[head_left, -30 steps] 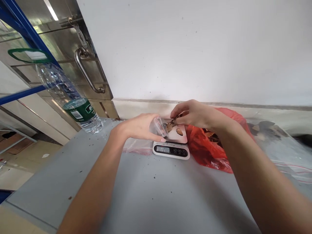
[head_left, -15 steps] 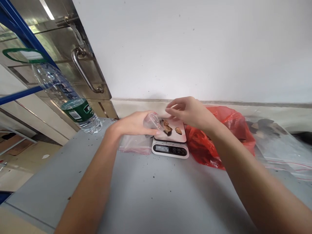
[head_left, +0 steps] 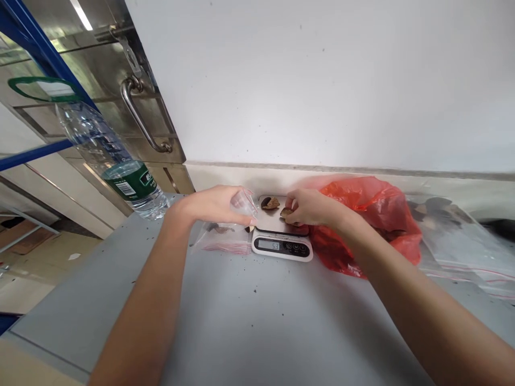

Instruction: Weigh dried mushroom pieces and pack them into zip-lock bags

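My left hand (head_left: 215,205) is closed on a clear zip bag (head_left: 242,201), its mouth held up at the left edge of a small white kitchen scale (head_left: 281,247). Below that thumb a dark and pale dried piece (head_left: 250,229) shows at the scale's side. Over the right of the weighing plate, my right hand (head_left: 316,207) pinches a brown dried piece (head_left: 287,213), partly hidden by the fingers. Another brown dried piece (head_left: 270,203) lies at the back left of the plate. The scale's display shows digits that look like 53.
Beside the scale on the right sits a red plastic bag (head_left: 370,201). Farther right lie clear zip bags (head_left: 454,241) with dark pieces inside. A large water bottle (head_left: 131,179) stands at the table's left edge. Dark crumbs dot the grey table (head_left: 241,343); a white wall (head_left: 322,96) rises behind.
My right hand has come down onto the plate and grips a dried piece. The left hand has shifted slightly left with the bag. Pieces on the plate sit differently.
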`<state>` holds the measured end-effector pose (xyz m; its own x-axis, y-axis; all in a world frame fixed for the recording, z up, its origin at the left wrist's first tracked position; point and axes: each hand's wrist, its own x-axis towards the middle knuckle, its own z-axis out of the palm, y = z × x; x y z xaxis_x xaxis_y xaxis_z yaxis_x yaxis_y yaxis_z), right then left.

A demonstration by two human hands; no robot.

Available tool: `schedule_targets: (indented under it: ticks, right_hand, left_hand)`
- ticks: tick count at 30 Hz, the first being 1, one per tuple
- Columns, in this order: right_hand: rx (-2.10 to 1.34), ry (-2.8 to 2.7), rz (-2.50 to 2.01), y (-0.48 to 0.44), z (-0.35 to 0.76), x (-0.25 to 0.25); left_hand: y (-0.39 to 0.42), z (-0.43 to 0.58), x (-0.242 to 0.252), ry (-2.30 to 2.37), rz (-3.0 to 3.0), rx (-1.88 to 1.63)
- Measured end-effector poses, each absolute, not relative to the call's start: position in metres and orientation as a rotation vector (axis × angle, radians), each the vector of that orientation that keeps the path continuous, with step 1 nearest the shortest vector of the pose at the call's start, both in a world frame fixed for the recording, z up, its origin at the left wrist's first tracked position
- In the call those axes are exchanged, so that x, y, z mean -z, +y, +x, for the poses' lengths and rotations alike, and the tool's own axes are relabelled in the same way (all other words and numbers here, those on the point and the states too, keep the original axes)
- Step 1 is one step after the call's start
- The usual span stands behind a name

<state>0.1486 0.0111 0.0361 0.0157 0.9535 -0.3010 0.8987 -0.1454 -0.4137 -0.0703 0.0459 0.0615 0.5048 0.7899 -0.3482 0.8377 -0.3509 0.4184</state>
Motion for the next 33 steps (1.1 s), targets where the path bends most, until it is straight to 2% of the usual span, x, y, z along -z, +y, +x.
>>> schedule_targets:
  ticks: [9, 15, 20, 22, 33]
  right_hand:
    - [-0.785, -1.914, -2.035, 0.008, 0.148, -0.048]
    - [-0.962, -1.916, -1.538, -0.001, 0.137, -0.059]
    - [-0.621, -1.958, -2.032, 0.001, 0.139, -0.050]
    - [-0.597, -2.053, -2.148, 0.003, 0.141, -0.043]
    - [-0.622, -2.029, -2.104, 0.003, 0.146, -0.035]
  left_hand:
    - [0.043, -0.059, -0.059, 1.285, 2.278, 0.183]
    - [0.045, -0.064, -0.058, 1.157, 2.241, 0.066]
    - [0.045, -0.074, -0.063, 1.214, 2.216, 0.061]
    - [0.044, -0.076, -0.065, 1.235, 2.241, 0.068]
    - [0.039, -0.069, -0.065, 1.286, 2.266, 0.146]
